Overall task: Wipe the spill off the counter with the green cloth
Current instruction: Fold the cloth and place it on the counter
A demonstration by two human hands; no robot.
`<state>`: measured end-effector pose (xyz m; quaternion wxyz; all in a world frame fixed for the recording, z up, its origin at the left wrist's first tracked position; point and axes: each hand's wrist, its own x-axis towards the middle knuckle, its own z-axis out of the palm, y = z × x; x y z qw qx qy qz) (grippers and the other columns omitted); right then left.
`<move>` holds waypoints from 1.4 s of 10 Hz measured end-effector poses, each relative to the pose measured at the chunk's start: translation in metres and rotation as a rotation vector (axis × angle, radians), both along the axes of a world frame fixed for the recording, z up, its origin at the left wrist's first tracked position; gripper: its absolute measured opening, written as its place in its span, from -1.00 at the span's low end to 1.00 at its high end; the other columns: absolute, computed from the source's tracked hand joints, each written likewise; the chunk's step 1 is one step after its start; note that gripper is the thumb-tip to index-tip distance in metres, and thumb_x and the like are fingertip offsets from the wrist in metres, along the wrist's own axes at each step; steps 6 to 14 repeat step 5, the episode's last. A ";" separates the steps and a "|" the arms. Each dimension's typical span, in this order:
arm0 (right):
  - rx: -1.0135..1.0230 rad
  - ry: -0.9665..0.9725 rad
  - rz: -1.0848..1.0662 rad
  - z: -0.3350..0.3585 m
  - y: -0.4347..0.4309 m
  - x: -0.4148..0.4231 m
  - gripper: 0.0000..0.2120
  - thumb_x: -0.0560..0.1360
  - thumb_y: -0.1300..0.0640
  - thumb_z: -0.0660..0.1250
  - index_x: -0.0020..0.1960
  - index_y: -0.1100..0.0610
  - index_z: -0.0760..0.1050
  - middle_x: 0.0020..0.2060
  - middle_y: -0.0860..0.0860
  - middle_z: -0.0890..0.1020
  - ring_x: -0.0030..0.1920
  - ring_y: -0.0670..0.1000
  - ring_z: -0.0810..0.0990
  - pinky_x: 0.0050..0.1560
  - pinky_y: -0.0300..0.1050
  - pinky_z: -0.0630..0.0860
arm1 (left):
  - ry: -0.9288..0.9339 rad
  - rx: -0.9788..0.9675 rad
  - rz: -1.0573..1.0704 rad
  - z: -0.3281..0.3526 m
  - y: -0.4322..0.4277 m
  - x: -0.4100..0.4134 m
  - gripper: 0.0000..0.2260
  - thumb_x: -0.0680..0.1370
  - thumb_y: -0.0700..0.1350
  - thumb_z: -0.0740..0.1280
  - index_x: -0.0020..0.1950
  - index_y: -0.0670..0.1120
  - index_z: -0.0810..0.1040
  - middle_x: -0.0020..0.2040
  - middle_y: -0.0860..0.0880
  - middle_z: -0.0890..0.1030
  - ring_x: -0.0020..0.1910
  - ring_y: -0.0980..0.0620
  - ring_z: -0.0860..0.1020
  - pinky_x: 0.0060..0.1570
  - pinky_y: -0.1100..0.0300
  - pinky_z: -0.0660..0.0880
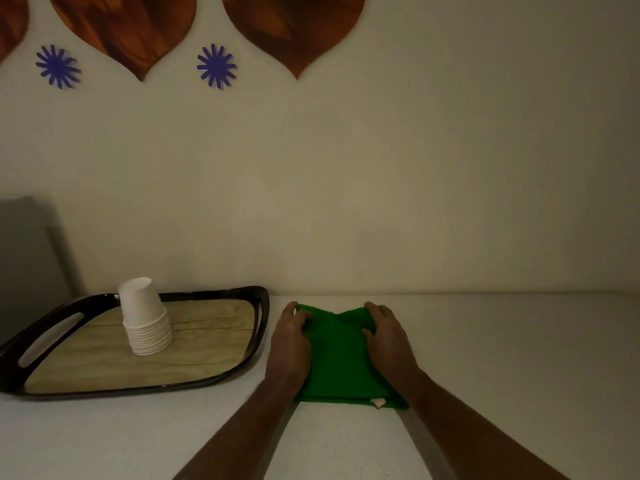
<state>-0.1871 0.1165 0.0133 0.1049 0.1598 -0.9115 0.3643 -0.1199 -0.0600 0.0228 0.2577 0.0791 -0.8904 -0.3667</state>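
The green cloth lies on the white counter, near the wall, with a small pale tag at its near right corner. My left hand grips the cloth's far left corner. My right hand grips its far right corner. Both far corners are lifted slightly off the counter, so the far edge sags between them. No spill is visible on the counter in this dim light.
A black tray with a wood-look base sits on the counter to the left of the cloth. A stack of upside-down white paper cups stands on it. The wall rises right behind the cloth.
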 end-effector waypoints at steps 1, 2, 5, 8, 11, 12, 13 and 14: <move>0.247 0.020 -0.045 -0.012 -0.002 0.003 -0.48 0.68 0.01 0.18 0.59 0.09 0.16 0.58 0.21 0.17 0.51 0.23 0.24 0.48 0.18 0.23 | -0.091 -0.117 -0.015 -0.013 0.001 -0.002 -0.61 0.60 -0.35 0.14 0.41 -0.18 0.46 0.62 -0.18 0.15 0.59 -0.11 0.18 0.54 0.11 0.14; 0.444 0.106 -0.089 -0.018 -0.005 0.014 -0.47 0.68 -0.16 -0.01 0.59 0.02 0.14 0.63 0.15 0.07 0.60 0.21 0.01 0.54 0.26 -0.04 | -0.133 -0.410 -0.037 -0.024 0.006 -0.002 -0.64 0.66 -0.14 0.13 0.46 -0.11 0.40 0.59 -0.16 0.23 0.59 -0.12 0.14 0.55 -0.02 0.10; 0.530 -0.045 0.034 -0.016 0.000 0.031 -0.43 0.69 -0.19 -0.11 0.61 0.06 0.07 0.63 0.14 0.06 0.62 0.17 -0.06 0.55 0.29 -0.22 | -0.300 -0.542 -0.078 -0.022 0.009 0.017 -0.52 0.69 0.07 -0.04 0.59 -0.07 0.17 0.63 -0.15 0.12 0.63 -0.12 0.00 0.60 -0.05 -0.07; 0.530 -0.045 0.034 -0.016 0.000 0.031 -0.43 0.69 -0.19 -0.11 0.61 0.06 0.07 0.63 0.14 0.06 0.62 0.17 -0.06 0.55 0.29 -0.22 | -0.300 -0.542 -0.078 -0.022 0.009 0.017 -0.52 0.69 0.07 -0.04 0.59 -0.07 0.17 0.63 -0.15 0.12 0.63 -0.12 0.00 0.60 -0.05 -0.07; 0.530 -0.045 0.034 -0.016 0.000 0.031 -0.43 0.69 -0.19 -0.11 0.61 0.06 0.07 0.63 0.14 0.06 0.62 0.17 -0.06 0.55 0.29 -0.22 | -0.300 -0.542 -0.078 -0.022 0.009 0.017 -0.52 0.69 0.07 -0.04 0.59 -0.07 0.17 0.63 -0.15 0.12 0.63 -0.12 0.00 0.60 -0.05 -0.07; 0.530 -0.045 0.034 -0.016 0.000 0.031 -0.43 0.69 -0.19 -0.11 0.61 0.06 0.07 0.63 0.14 0.06 0.62 0.17 -0.06 0.55 0.29 -0.22 | -0.300 -0.542 -0.078 -0.022 0.009 0.017 -0.52 0.69 0.07 -0.04 0.59 -0.07 0.17 0.63 -0.15 0.12 0.63 -0.12 0.00 0.60 -0.05 -0.07; 0.530 -0.045 0.034 -0.016 0.000 0.031 -0.43 0.69 -0.19 -0.11 0.61 0.06 0.07 0.63 0.14 0.06 0.62 0.17 -0.06 0.55 0.29 -0.22 | -0.300 -0.542 -0.078 -0.022 0.009 0.017 -0.52 0.69 0.07 -0.04 0.59 -0.07 0.17 0.63 -0.15 0.12 0.63 -0.12 0.00 0.60 -0.05 -0.07; 0.530 -0.045 0.034 -0.016 0.000 0.031 -0.43 0.69 -0.19 -0.11 0.61 0.06 0.07 0.63 0.14 0.06 0.62 0.17 -0.06 0.55 0.29 -0.22 | -0.300 -0.542 -0.078 -0.022 0.009 0.017 -0.52 0.69 0.07 -0.04 0.59 -0.07 0.17 0.63 -0.15 0.12 0.63 -0.12 0.00 0.60 -0.05 -0.07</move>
